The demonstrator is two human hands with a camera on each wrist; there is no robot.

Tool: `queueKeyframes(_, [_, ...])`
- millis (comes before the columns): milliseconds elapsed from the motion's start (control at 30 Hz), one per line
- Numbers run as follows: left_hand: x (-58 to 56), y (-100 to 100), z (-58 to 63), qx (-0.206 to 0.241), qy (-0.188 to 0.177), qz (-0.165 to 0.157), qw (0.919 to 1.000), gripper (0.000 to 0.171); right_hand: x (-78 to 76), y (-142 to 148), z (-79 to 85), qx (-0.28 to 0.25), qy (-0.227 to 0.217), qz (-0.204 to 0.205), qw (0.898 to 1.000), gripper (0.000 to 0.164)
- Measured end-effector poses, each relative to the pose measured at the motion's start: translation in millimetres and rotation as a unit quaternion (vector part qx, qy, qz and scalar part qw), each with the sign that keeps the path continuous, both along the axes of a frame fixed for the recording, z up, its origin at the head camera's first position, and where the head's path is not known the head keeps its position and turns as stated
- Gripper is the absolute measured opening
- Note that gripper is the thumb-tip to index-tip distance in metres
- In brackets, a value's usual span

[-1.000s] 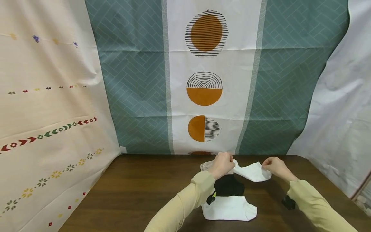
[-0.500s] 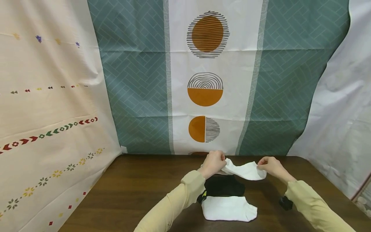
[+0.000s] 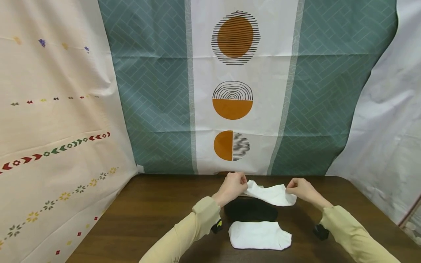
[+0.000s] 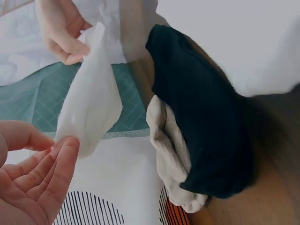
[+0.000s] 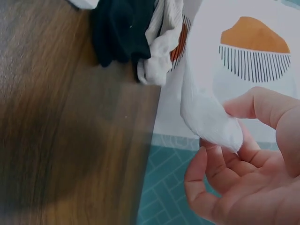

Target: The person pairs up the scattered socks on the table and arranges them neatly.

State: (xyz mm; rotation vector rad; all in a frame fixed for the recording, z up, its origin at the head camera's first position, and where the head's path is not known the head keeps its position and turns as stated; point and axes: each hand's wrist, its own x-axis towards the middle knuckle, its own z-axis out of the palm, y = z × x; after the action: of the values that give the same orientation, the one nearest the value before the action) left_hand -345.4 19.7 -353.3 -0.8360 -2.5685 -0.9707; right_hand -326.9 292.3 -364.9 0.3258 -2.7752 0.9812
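A white sock [image 3: 271, 194] is stretched between both hands above the back of the table. My left hand [image 3: 231, 188] pinches one end of it between thumb and fingertips. The other end is pinched by my right hand [image 3: 302, 189]. In the left wrist view the white sock [image 4: 91, 101] hangs as a soft band from hand to hand. Behind and below it lie a black sock [image 3: 250, 209] and a beige ribbed sock [image 4: 166, 150], the beige one mostly hidden in the head view. A second white sock [image 3: 258, 235] lies flat nearer the front edge.
The dark wooden table [image 3: 158, 215] ends at the back against a green and white patterned curtain [image 3: 158, 91]. A cream embroidered cloth [image 3: 59, 128] hangs at the left, and a white cloth [image 3: 381, 128] at the right.
Both hands have shifted left with the white sock between them, the left hand farther, so the sock is stretched a little longer. More of the black sock shows now.
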Motion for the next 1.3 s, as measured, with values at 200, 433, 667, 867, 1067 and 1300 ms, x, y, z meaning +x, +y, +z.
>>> queueKeyframes(200, [6.3, -14.0, -1.9, 0.014, -0.01, -0.012, 0.9998, 0.002, 2.0, -8.2, 3.2, -0.007, -0.009, 0.015, 1.0, 0.009])
queueKeyframes(433, [17.8, -27.5, -0.4, 0.028, -0.038, -0.042, 0.998, 0.003, 5.7, -16.4, 7.2, -0.011, -0.041, 0.05, 0.998, 0.011])
queueKeyframes(667, [23.5, -37.0, -3.9, 0.007, -0.051, -0.06, 0.9969, 0.004, 10.4, -21.1, 8.4, -0.024, -0.084, 0.077, 0.993, 0.013])
queueKeyframes(867, [31.8, -44.4, -7.2, -0.004, -0.052, -0.066, 0.9964, 0.006, 15.9, -24.3, 7.8, -0.026, -0.106, 0.097, 0.989, 0.012])
queueKeyframes(1067, [41.6, -50.1, -8.6, -0.028, -0.045, -0.074, 0.9958, 0.008, 21.9, -26.4, 5.6, -0.024, -0.121, 0.141, 0.982, 0.011])
queueKeyframes(1300, [55.6, -50.9, -7.5, -0.052, -0.062, -0.098, 0.992, 0.007, 26.3, -28.8, 2.1, -0.018, -0.137, 0.19, 0.972, 0.011])
